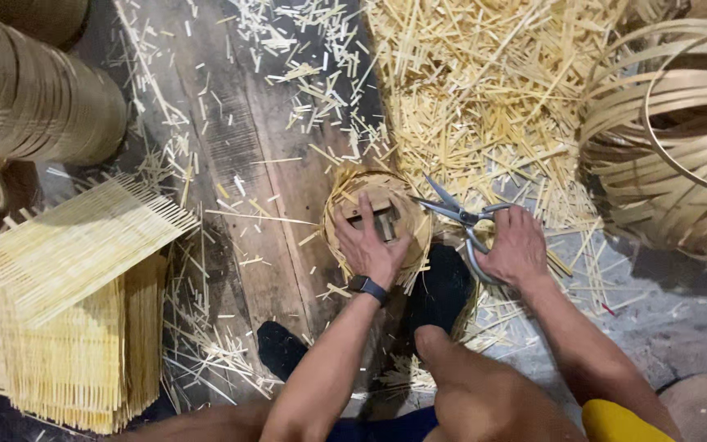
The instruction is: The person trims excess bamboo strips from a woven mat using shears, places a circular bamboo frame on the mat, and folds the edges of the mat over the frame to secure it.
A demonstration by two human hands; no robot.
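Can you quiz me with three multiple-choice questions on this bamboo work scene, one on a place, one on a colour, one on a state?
1. Where does the stack of woven bamboo mats lie?
A. at the left of the view
B. at the right of the view
C. under the scissors

2. What colour is the watch on the left wrist?
A. white
B. red
C. black

3. What is the right hand doing?
A. resting empty
B. gripping scissors
C. holding a hammer

Answers: 1 A, the stack sits left of both arms. 2 C, the band is dark black. 3 B, its fingers close on the scissor handles, while the left hand presses on the small round bamboo frame.
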